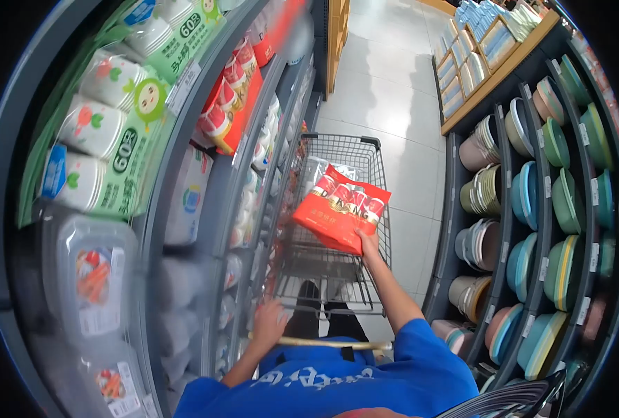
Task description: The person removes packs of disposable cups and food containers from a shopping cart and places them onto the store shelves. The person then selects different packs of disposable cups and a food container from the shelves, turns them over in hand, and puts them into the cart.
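My right hand point(369, 244) grips the near right corner of a red pack of paper cups point(341, 209), which is tilted over the wire shopping cart point(382, 167). Through the pack's clear windows several cups show. Inside the cart, beyond the red pack, lies a clear and silvery package point(315, 171). My left hand point(270, 320) is low at the left, by the left end of the cart's pale handle bar point(323, 342); its fingers are bent and blurred, and what they hold, if anything, cannot be made out.
Shelves on the left hold green-wrapped paper cups point(100, 132), clear plastic boxes point(93, 279) and more red cup packs point(229, 104). Stacked basins and bowls point(522, 195) fill the right shelves. A wooden display point(490, 63) stands at the back right, beside the tiled aisle floor point(386, 76).
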The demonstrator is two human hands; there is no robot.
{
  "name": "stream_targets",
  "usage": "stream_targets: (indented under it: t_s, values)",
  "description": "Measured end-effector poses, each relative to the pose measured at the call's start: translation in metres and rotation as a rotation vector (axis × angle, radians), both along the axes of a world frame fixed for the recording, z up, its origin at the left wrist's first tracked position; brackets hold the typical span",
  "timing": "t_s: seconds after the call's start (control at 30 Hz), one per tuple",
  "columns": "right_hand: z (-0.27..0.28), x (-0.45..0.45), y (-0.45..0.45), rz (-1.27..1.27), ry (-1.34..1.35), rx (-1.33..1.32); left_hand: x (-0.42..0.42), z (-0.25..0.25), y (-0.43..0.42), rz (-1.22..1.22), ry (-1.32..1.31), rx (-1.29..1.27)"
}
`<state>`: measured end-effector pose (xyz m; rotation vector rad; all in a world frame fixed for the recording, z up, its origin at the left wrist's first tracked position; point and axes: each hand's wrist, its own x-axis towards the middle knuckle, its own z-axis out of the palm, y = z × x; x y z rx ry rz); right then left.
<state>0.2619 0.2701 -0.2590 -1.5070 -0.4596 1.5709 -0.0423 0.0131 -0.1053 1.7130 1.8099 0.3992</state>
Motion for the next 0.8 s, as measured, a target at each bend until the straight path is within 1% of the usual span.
stream_targets:
  t_s: [0.03,0.07,0.1,0.17,0.2,0.27,0.37,0.47,0.53,0.57,0.67,0.7,0.73,0.8]
  values:
    - [-0.048,-0.005,0.029,0.016,-0.171,-0.032,-0.005,0.013,0.000,-0.038,0.070,-0.006]
    - [-0.080,-0.008,0.055,0.030,-0.341,-0.059,-0.010,0.009,-0.003,-0.027,0.068,0.010]
    - [-0.092,-0.009,0.077,0.044,-0.435,-0.063,-0.013,0.001,-0.008,-0.011,0.065,0.027]
    - [-0.116,-0.021,0.117,0.082,-0.613,-0.073,-0.022,-0.008,-0.017,-0.022,0.067,-0.029]
    - [-0.129,-0.026,0.130,0.033,-0.502,-0.035,-0.025,-0.010,-0.019,-0.022,0.076,-0.037]
    - [-0.147,-0.030,0.142,-0.079,-0.297,0.028,-0.032,-0.014,-0.022,-0.051,0.022,0.090]
    - [-0.106,-0.031,0.129,0.172,-0.828,-0.002,-0.037,-0.007,-0.021,-0.083,0.018,0.125]
    - [-0.079,-0.024,0.097,0.414,-1.023,0.121,-0.024,-0.009,-0.015,-0.026,0.054,0.111]
    - [-0.055,-0.008,0.056,0.583,-1.121,0.323,-0.024,-0.007,-0.003,-0.016,0.089,0.120]
    - [-0.036,0.001,0.030,0.632,-1.084,0.421,-0.023,-0.007,0.003,-0.008,0.095,0.112]
    - [0.081,0.010,-0.055,0.862,-1.087,0.504,-0.021,-0.006,0.032,0.024,0.128,0.096]
    - [0.117,0.013,-0.083,0.900,-1.138,0.505,-0.020,-0.004,0.043,0.035,0.146,0.088]
    - [0.143,0.017,-0.106,0.937,-1.189,0.506,-0.020,-0.004,0.057,0.026,0.183,0.088]
    - [0.164,0.030,-0.150,0.886,-1.195,0.493,-0.015,-0.005,0.081,0.013,0.249,0.074]
